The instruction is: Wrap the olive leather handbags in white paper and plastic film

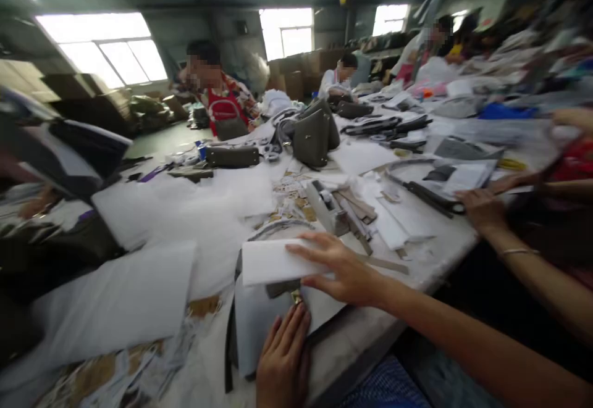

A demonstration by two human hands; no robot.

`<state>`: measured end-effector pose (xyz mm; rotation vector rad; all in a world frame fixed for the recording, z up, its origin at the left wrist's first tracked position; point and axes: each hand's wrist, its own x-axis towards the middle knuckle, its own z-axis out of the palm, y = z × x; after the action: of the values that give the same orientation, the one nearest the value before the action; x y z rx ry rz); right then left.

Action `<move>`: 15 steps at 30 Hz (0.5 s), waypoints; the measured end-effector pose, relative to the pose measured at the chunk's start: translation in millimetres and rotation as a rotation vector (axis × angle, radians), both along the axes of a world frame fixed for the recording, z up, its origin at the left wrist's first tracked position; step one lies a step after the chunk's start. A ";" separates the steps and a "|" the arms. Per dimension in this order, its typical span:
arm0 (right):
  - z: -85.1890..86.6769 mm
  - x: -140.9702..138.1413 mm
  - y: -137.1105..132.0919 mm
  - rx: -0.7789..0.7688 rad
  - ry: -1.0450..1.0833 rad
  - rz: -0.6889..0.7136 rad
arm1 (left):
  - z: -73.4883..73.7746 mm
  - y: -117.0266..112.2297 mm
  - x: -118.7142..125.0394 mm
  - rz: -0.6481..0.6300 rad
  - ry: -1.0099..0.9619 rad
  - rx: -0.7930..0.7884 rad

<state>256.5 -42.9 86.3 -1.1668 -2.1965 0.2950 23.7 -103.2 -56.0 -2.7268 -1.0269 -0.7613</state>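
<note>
A grey handbag [252,328] lies on the table in front of me, its pale side facing up and a dark strap along its left edge. My right hand [345,269] has a folded white foam sheet [273,261] between fingers and thumb, over the bag's upper part. Just below the sheet, a small gold-coloured metal clasp [296,297] shows on the bag. My left hand [285,352] rests on the bag with fingers stretched out, the fingertips at the clasp. The sheet covers part of the bag's top.
Beyond the bag stands a tape dispenser [327,207]. White foam sheets [125,297] lie to the left, with paper scraps around. A finished-looking grey bag [315,133] stands farther back. A co-worker's hands [484,207] are at the right; other people work across the table.
</note>
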 end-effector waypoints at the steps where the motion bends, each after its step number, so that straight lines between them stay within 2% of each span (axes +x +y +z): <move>1: -5.6 -1.5 0.1 0.006 -0.033 0.023 | 1.8 -0.2 -0.2 0.031 0.022 0.003; 6: -60.8 -9.9 -11.9 -0.002 -0.285 0.184 | 9.7 -7.7 6.1 0.112 -0.036 -0.067; 9: -84.9 -8.6 -14.5 -0.071 -0.339 0.193 | 8.9 -10.1 6.2 0.124 -0.025 -0.136; 11: -88.5 -6.9 -14.0 -0.090 -0.339 0.197 | 5.4 -8.5 4.2 0.112 0.007 -0.127; 15: -78.8 -7.6 -14.9 -0.081 -0.332 0.201 | -11.0 -4.7 -0.8 0.065 0.031 -0.004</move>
<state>248.9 -57.8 7.5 -1.1025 -2.6216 0.2938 22.9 -107.9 -67.0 -2.6844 -1.1059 -0.7051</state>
